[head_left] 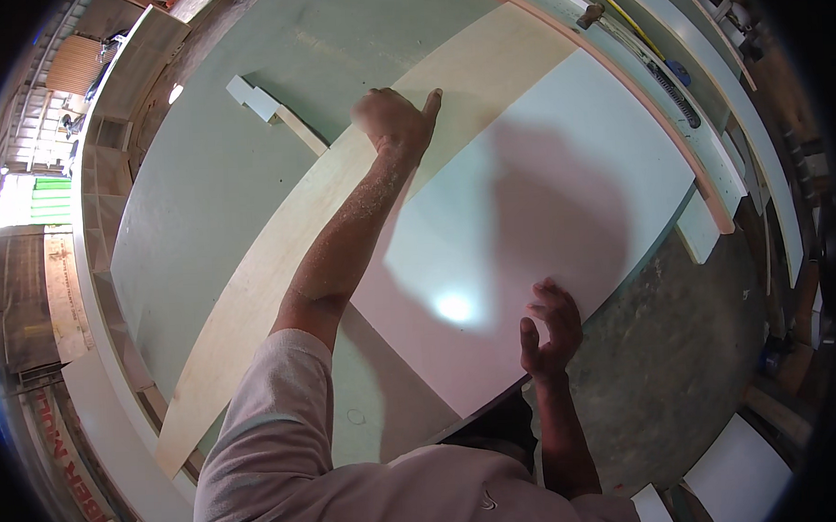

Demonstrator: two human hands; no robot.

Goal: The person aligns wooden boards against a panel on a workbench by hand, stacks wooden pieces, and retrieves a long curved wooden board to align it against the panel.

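A long, pale plywood strip [270, 239] runs diagonally over a grey-green worktop [195, 204]. My left hand [395, 122] rests at the strip's far-left edge, its thumb stretched out to the right. Its fingers bend down over that edge and are partly smeared. Dust speckles the left forearm. To the right of the strip lies a glossy white panel [578, 108], with shadows and a bright reflection on it. Over the panel's near right edge, my right hand [551, 335] is open and empty, its fingers loosely curled and thumb apart.
A white block on a wooden stick [256, 99] lies beyond the strip. Along the right, a reddish-brown edge strip [652, 96] borders a ledge holding a hammer [591, 16] and a black coil [675, 96]. Concrete floor [669, 344] shows at right; a shelf-like wooden frame [98, 208] stands left.
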